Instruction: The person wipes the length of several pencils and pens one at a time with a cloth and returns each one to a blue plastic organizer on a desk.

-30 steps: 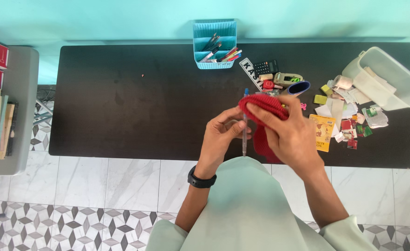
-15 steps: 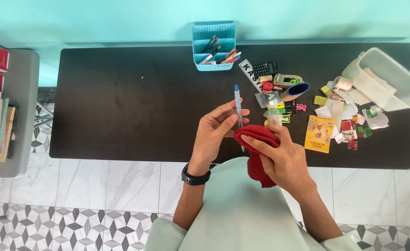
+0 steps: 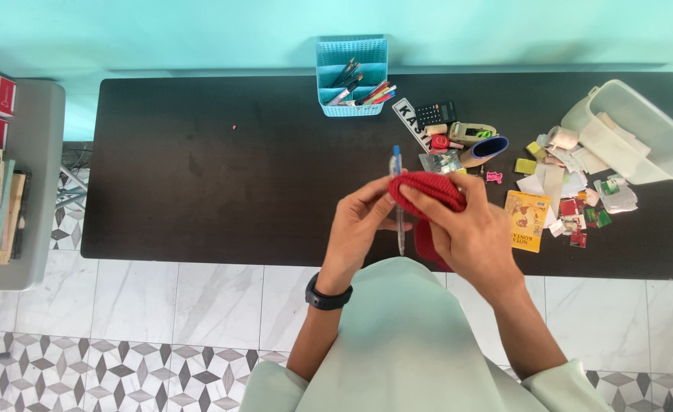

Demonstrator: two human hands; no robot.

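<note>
Red knitted cloth is gripped in the right hand against a blue-capped pen (pinched upright, seemingly, by the left hand) below the blue basket.

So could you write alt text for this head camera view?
Seen from above, a person's left hand holds a clear pen while the right hand presses a red cloth against it, over a black table cluttered with stationery.

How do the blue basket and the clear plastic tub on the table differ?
The blue basket is opaque, perforated and stands upright, holding pens; the clear plastic tub is translucent, smooth-walled and tipped on its side, with papers spilling out. The basket looks smaller. Both rest on the black table.
</note>
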